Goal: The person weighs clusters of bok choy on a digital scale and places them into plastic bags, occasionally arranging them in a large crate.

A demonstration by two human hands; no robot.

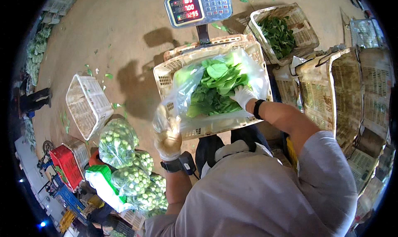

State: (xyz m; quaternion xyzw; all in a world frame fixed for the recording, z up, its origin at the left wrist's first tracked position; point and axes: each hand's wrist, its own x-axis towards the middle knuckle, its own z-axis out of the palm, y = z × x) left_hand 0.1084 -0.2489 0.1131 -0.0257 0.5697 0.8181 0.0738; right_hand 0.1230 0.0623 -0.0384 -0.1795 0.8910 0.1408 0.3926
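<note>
A white plastic crate (161, 78) stands before me at a digital scale, whose lit display head (199, 7) rises behind it. In the crate lies a clear plastic bag (186, 90) with leafy greens (220, 78) inside, its mouth spread towards me. My left hand (168, 137), in a soiled glove, is at the crate's near left corner with the bag's edge pinched in its fingers. My right hand (244, 97), in a white glove, reaches into the bag and rests against the greens at their right side; whether its fingers grip any leaves is unclear.
A crate of dark greens (276, 34) stands at the back right, beside stacked crates (317, 87). An empty crate (90, 103) lies left on the littered floor. Bags of green vegetables (118, 140), a green crate (105, 174) and a red crate (67, 165) are lower left. A person's legs (37, 98) show far left.
</note>
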